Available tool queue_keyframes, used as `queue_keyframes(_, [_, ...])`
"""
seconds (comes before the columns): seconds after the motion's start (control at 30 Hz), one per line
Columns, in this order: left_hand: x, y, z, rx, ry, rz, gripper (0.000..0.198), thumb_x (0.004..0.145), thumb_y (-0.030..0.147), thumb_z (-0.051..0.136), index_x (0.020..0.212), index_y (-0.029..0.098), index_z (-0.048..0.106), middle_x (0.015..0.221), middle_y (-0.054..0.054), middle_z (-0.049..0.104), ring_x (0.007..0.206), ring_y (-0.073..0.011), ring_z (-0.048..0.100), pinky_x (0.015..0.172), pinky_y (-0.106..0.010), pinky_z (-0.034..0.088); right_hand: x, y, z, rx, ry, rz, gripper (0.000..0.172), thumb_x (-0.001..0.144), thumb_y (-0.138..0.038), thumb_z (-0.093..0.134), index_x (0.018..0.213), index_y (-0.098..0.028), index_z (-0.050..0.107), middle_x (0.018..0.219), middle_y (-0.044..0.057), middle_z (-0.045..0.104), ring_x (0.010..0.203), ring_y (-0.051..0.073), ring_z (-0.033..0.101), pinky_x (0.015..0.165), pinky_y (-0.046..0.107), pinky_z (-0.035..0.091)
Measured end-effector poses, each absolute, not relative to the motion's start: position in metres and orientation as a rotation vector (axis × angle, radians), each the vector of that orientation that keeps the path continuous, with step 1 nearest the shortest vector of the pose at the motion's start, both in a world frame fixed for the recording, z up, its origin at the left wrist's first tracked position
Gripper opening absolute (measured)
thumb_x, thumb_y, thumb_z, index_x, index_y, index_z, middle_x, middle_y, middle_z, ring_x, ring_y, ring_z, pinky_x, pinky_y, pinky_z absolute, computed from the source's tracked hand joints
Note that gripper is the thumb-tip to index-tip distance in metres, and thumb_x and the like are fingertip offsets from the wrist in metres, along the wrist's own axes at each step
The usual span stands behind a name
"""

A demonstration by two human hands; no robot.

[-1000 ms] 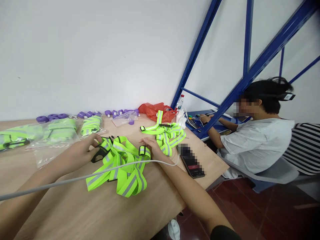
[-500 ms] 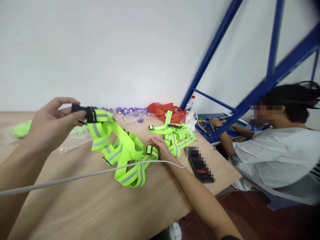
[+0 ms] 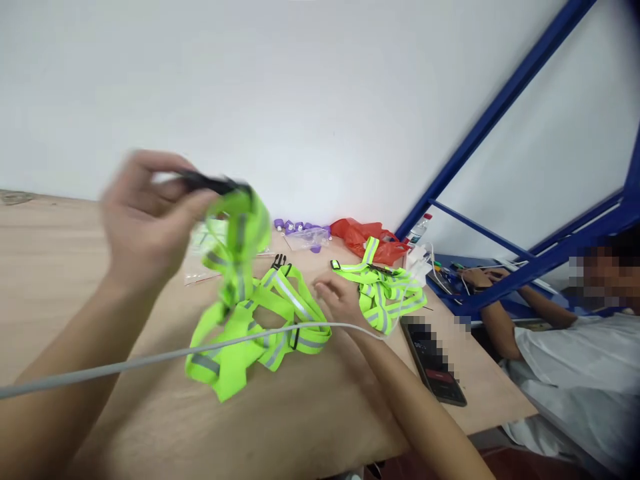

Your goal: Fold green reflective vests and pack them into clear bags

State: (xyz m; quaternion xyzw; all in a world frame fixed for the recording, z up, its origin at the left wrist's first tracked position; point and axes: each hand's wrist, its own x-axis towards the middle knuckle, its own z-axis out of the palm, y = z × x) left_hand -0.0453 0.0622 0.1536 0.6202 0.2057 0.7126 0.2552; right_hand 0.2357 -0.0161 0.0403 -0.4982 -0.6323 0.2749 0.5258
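My left hand (image 3: 150,223), smeared by motion, is raised above the table and pinches the black end of a neon-yellow reflective harness (image 3: 287,297). Its straps, with grey stripes, hang from my fingers and spread onto the tabletop below. A black side-release buckle (image 3: 280,262) sticks up at the harness's far side. My right hand (image 3: 341,299) is loosely curled with nothing visible in it, just right of those straps. Beyond it lies a second reflective harness (image 3: 387,293), bunched up on the table.
A white cable (image 3: 190,352) crosses in front of my arms. A phone (image 3: 435,363) lies near the table's right edge. Purple-capped pieces (image 3: 299,228), a red plastic bag (image 3: 367,239) and a bottle (image 3: 419,230) stand along the wall. At right, a person (image 3: 575,347) works beside a blue frame (image 3: 500,100).
My left hand has lifted the harness's black end up and to the right. My right hand has come away from the strap it touched. The view has turned left.
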Motion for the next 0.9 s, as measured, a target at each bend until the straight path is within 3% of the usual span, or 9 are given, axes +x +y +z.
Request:
queue_keyframes(0.07, [-0.025, 0.043, 0.148, 1.984, 0.429, 1.693, 0.014, 0.086, 0.018, 0.075, 0.098, 0.019, 0.067, 0.094, 0.0, 0.073, 0.091, -0.0162, 0.071, 0.084, -0.031, 0.058, 0.226, -0.01, 0.062, -1.01, -1.471, 0.598, 0.027, 0.083, -0.048, 0.073, 0.101, -0.027, 0.072, 0.098, 0.004, 0.069, 0.08, 0.019, 0.062, 0.077, 0.033, 0.051])
queue_keyframes(0.13, [-0.012, 0.03, 0.144, 2.216, 0.393, 1.5, 0.011, 0.092, 0.017, 0.066, 0.1, 0.021, 0.071, 0.097, 0.0, 0.074, 0.093, -0.0167, 0.07, 0.085, -0.032, 0.058, 0.216, -0.007, 0.083, -0.884, -1.564, 0.609, 0.045, 0.078, -0.048, 0.079, 0.118, -0.031, 0.068, 0.113, 0.005, 0.069, 0.095, 0.022, 0.065, 0.086, 0.036, 0.052])
queue_keyframes(0.33, [-0.005, 0.028, 0.139, 2.318, 0.413, 1.495, 0.018, 0.094, 0.019, 0.06, 0.104, 0.026, 0.074, 0.1, -0.003, 0.073, 0.094, -0.0195, 0.069, 0.085, -0.035, 0.057, 0.199, 0.0, 0.116, -0.891, -1.894, 0.261, 0.028, 0.087, -0.028, 0.071, 0.114, -0.028, 0.072, 0.107, 0.003, 0.075, 0.097, 0.022, 0.068, 0.088, 0.038, 0.053])
queue_keyframes(0.43, [-0.001, 0.033, 0.135, 2.342, 0.35, 1.457, 0.018, 0.095, 0.018, 0.06, 0.103, 0.025, 0.074, 0.099, -0.005, 0.074, 0.092, -0.0192, 0.069, 0.083, -0.035, 0.057, 0.198, 0.004, 0.114, -0.954, -1.959, 0.138, 0.035, 0.086, -0.019, 0.063, 0.12, -0.024, 0.07, 0.114, 0.006, 0.075, 0.097, 0.022, 0.069, 0.086, 0.036, 0.054])
queue_keyframes(0.57, [0.003, 0.037, 0.128, 2.378, 0.437, 1.303, 0.024, 0.094, 0.023, 0.06, 0.117, 0.024, 0.069, 0.115, -0.008, 0.071, 0.108, -0.0224, 0.066, 0.086, -0.035, 0.059, 0.206, 0.012, 0.111, -1.127, -1.966, 0.035, 0.021, 0.087, -0.021, 0.058, 0.1, -0.02, 0.076, 0.089, 0.004, 0.076, 0.078, 0.019, 0.067, 0.073, 0.032, 0.05])
queue_keyframes(0.67, [0.003, 0.043, 0.121, 2.341, 0.592, 1.138, 0.047, 0.09, 0.033, 0.067, 0.135, 0.025, 0.057, 0.137, -0.01, 0.061, 0.121, -0.0262, 0.061, 0.092, -0.039, 0.058, 0.221, 0.019, 0.111, -1.159, -1.689, 0.162, 0.019, 0.085, -0.03, 0.062, 0.075, -0.019, 0.074, 0.066, 0.0, 0.066, 0.061, 0.015, 0.058, 0.059, 0.028, 0.044])
queue_keyframes(0.73, [0.003, 0.049, 0.114, 2.319, 0.671, 0.951, 0.061, 0.088, 0.039, 0.07, 0.143, 0.026, 0.047, 0.141, -0.01, 0.058, 0.119, -0.0268, 0.063, 0.095, -0.041, 0.056, 0.233, 0.023, 0.113, -1.102, -1.428, 0.357, 0.02, 0.081, -0.035, 0.067, 0.07, -0.019, 0.073, 0.06, -0.002, 0.062, 0.058, 0.015, 0.057, 0.055, 0.027, 0.043])
queue_keyframes(0.8, [0.005, 0.054, 0.109, 2.341, 0.707, 0.757, 0.057, 0.089, 0.044, 0.069, 0.14, 0.026, 0.05, 0.133, -0.007, 0.064, 0.11, -0.0257, 0.066, 0.091, -0.038, 0.055, 0.244, 0.026, 0.117, -1.002, -1.204, 0.546, 0.019, 0.077, -0.037, 0.069, 0.073, -0.02, 0.074, 0.06, -0.002, 0.062, 0.059, 0.015, 0.059, 0.053, 0.027, 0.046])
queue_keyframes(0.9, [0.007, 0.057, 0.105, 2.401, 0.717, 0.65, 0.029, 0.094, 0.045, 0.061, 0.111, 0.023, 0.066, 0.101, -0.001, 0.073, 0.085, -0.0199, 0.067, 0.072, -0.028, 0.051, 0.256, 0.026, 0.124, -0.858, -0.989, 0.723, 0.017, 0.072, -0.038, 0.069, 0.077, -0.022, 0.074, 0.066, -0.002, 0.067, 0.064, 0.018, 0.065, 0.056, 0.029, 0.053])
